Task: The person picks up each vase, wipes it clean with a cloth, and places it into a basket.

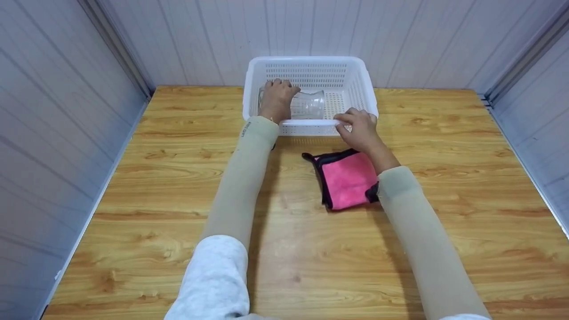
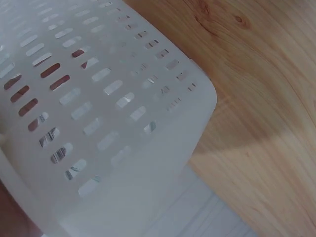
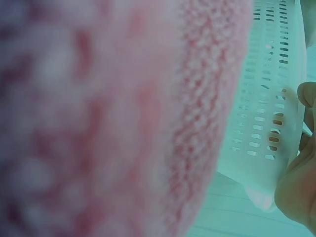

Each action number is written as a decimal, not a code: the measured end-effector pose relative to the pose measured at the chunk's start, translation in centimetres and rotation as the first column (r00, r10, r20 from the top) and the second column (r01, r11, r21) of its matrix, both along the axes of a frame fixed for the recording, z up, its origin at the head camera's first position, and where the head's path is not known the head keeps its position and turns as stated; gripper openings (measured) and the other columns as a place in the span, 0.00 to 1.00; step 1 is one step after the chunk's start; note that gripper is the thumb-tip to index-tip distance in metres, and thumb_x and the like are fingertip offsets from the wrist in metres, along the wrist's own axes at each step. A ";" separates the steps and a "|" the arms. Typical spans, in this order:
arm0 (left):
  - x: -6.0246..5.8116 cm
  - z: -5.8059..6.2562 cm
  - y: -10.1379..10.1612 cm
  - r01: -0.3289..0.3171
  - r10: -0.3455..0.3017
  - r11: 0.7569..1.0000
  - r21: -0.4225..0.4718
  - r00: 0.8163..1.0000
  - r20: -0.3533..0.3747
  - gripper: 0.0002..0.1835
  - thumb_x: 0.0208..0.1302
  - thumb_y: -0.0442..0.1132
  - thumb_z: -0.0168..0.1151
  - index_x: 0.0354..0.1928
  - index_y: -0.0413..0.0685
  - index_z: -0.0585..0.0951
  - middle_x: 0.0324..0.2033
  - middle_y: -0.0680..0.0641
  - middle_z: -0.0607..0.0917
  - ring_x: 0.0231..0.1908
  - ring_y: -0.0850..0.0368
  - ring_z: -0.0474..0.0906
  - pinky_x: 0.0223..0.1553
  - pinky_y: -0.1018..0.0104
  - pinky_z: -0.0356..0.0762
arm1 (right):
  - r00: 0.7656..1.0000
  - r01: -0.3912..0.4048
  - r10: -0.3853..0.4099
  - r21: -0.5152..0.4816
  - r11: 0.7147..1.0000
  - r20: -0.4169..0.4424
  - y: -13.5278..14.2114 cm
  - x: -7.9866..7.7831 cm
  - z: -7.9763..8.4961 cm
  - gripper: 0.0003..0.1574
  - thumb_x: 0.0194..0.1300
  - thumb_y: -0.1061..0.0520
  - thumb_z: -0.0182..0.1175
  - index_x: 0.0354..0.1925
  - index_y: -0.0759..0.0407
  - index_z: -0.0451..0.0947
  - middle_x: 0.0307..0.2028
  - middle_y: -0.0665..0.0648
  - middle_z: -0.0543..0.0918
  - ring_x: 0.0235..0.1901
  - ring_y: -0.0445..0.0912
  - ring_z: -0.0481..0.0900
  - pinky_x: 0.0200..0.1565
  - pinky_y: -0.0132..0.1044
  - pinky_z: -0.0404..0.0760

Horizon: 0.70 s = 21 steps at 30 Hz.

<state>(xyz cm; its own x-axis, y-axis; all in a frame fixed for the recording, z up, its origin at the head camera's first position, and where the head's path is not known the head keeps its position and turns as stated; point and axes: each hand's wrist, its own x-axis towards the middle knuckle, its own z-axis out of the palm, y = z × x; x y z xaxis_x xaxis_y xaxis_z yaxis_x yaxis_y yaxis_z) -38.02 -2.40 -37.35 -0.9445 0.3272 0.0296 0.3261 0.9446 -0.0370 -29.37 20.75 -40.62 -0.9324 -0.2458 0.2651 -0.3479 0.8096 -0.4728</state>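
A white plastic basket (image 1: 311, 59) with slotted walls stands at the back of the wooden table. Inside it a clear glass (image 1: 313, 104) lies on its side, its flared end to the right. My left hand (image 1: 276, 100) reaches over the front rim and holds the glass's left end, fingers bent over it. Bits of those fingers show through the slotted wall (image 2: 118, 94) in the left wrist view. On the front rim, toward the right corner, my right hand (image 1: 361, 130) pinches the basket, thumb outside and fingers over the edge.
A folded pink cloth (image 1: 349, 182) with black edging lies on the table (image 1: 178, 200) in front of the basket, below my right wrist. It blurs across much of the right wrist view. White panel walls (image 1: 213, 40) enclose the back and both sides.
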 end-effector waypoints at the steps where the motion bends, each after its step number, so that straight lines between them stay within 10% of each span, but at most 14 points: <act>1: 0.0 0.0 0.0 0.000 0.000 1.000 0.005 1.000 0.005 0.40 0.54 0.39 0.70 0.69 0.66 0.67 0.63 0.50 0.74 0.64 0.49 0.66 0.69 0.50 0.60 | 1.000 0.000 0.000 -0.001 1.000 0.000 0.0 0.0 0.0 0.21 0.64 0.51 0.55 0.52 0.56 0.81 0.43 0.61 0.79 0.45 0.59 0.71 0.55 0.57 0.60; 14: -0.1 0.4 -1.2 -0.010 0.003 0.992 0.122 0.998 0.055 0.41 0.52 0.53 0.71 0.69 0.64 0.67 0.66 0.52 0.72 0.67 0.51 0.63 0.71 0.54 0.57 | 1.000 0.011 -0.011 -0.006 1.000 -0.012 -0.3 -0.2 0.3 0.21 0.64 0.51 0.55 0.52 0.56 0.82 0.43 0.61 0.80 0.45 0.59 0.72 0.55 0.57 0.61; 21: 1.5 1.5 -0.9 0.080 -0.065 0.969 0.233 0.995 -0.071 0.26 0.66 0.55 0.57 0.64 0.60 0.72 0.62 0.52 0.75 0.64 0.53 0.67 0.67 0.57 0.65 | 0.995 0.034 -0.041 0.074 0.997 0.093 0.3 0.0 1.5 0.23 0.66 0.49 0.53 0.56 0.54 0.79 0.47 0.61 0.78 0.50 0.59 0.72 0.56 0.56 0.62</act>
